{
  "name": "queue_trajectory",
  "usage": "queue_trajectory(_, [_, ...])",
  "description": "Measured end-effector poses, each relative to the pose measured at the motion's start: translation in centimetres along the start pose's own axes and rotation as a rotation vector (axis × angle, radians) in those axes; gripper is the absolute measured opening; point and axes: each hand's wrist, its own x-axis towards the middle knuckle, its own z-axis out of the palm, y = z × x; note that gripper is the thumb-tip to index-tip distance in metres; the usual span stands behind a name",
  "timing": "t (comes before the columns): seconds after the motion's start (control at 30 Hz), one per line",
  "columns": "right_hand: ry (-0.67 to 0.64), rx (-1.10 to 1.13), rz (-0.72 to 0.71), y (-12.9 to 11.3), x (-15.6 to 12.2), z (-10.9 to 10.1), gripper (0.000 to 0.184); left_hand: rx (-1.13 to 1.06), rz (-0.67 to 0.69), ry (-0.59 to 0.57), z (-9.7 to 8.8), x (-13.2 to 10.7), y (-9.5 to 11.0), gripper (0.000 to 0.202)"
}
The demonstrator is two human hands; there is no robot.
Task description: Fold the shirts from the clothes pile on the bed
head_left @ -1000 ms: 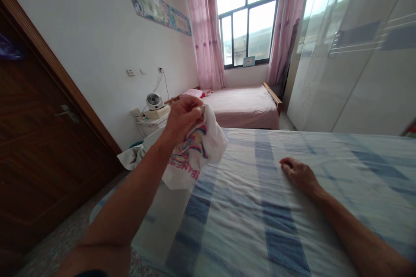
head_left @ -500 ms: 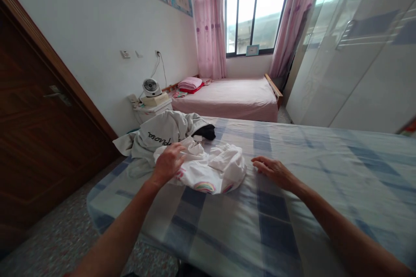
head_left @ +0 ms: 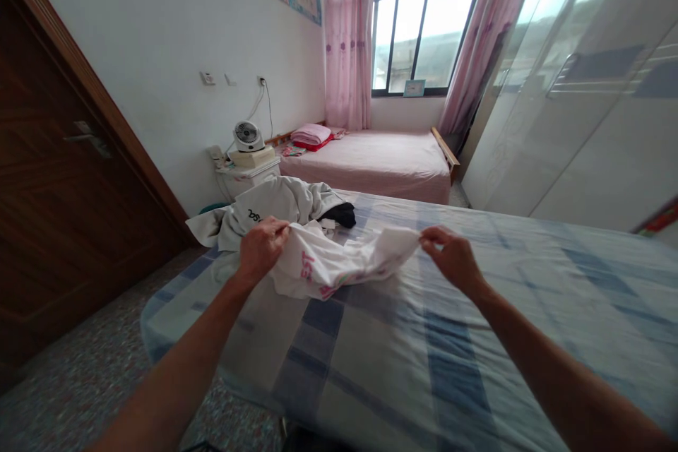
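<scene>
A white shirt (head_left: 301, 265) with pink letters stretches across the centre of the frame, over a checked bed (head_left: 381, 367). The left hand (head_left: 262, 247) pinches its left end; the right hand (head_left: 450, 254) pinches its right end. Just behind, left of centre, lie grey clothes (head_left: 291, 198) and a black cloth (head_left: 342, 215). A fan (head_left: 248, 135) stands upper left.

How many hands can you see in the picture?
2. The left hand pinches one end of the white garment, near the grey garment; the right hand pinches the other end, over the blue-checked sheet. No other hands show.
</scene>
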Motion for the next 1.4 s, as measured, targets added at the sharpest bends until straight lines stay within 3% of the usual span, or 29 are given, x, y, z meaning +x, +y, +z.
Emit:
queue_trajectory(0.13, [0.508, 0.085, 0.153, 0.9, 3.1, -7.5, 0.016, -0.404, -0.146, 0.285, -2.6, 3.3, 2.9, 0.028])
queue_trajectory(0.2, [0.644, 0.131, 0.163, 1.7, 2.6, -10.8, 0.019, -0.482, -0.128, 0.277, -3.5, 3.4, 4.8, 0.027])
queue_trajectory(0.27, [0.595, 0.052, 0.227, 3.1, 0.4, -13.4, 0.022, -0.512, -0.016, 0.093, -3.7, 2.3, 6.1, 0.026])
queue_trajectory(0.4, [0.101, -0.207, 0.477, 7.1, -6.0, -16.4, 0.023, -0.550, 0.224, -0.660, -1.9, -1.5, 6.4, 0.029])
queue_trajectory(0.47, [-0.049, -0.280, 0.581, 8.9, -8.5, -17.2, 0.023, -0.578, 0.221, -0.859, -0.3, -2.7, 6.1, 0.032])
queue_trajectory(0.5, [-0.066, -0.310, 0.619, 9.5, -9.4, -17.3, 0.024, -0.594, 0.200, -0.860, 0.4, -2.9, 6.1, 0.032])
queue_trajectory(0.57, [-0.052, -0.345, 0.635, 10.0, -10.2, -17.1, 0.026, -0.603, 0.174, -0.743, 1.8, -2.7, 6.5, 0.032])
queue_trajectory(0.67, [-0.026, -0.320, 0.543, 9.6, -9.5, -15.5, 0.029, -0.546, 0.198, -0.580, 3.6, -1.6, 8.1, 0.031])
queue_trajectory(0.77, [-0.056, -0.308, 0.425, 9.1, -7.8, -12.8, 0.033, -0.433, 0.262, -0.496, 5.4, -1.1, 9.8, 0.030])
queue_trajectory(0.9, [-0.086, -0.504, 0.354, 9.7, -6.8, -9.0, 0.036, -0.260, 0.198, -0.506, 7.8, -2.0, 10.7, 0.031])
queue_trajectory(1.0, [-0.082, -0.655, 0.336, 10.6, -7.4, -7.2, 0.024, -0.292, 0.140, -0.531, 8.8, -2.9, 10.1, 0.028])
queue_trajectory(1.1, [-0.054, -0.676, 0.305, 11.6, -8.0, -6.8, 0.019, -0.474, 0.096, -0.478, 9.1, -3.2, 9.3, 0.031])
queue_trajectory(1.2, [0.021, -0.623, 0.333, 12.5, -8.2, -7.5, 0.019, -0.681, -0.030, -0.428, 9.1, -3.2, 9.0, 0.030])
queue_trajectory(1.3, [0.101, -0.614, 0.363, 13.0, -8.6, -8.2, 0.024, -0.802, -0.098, -0.456, 9.1, -3.3, 9.2, 0.029])
queue_trajectory(1.4, [0.082, -0.682, 0.378, 13.1, -8.9, -8.3, 0.034, -0.802, -0.045, -0.518, 9.2, -3.5, 9.4, 0.029])
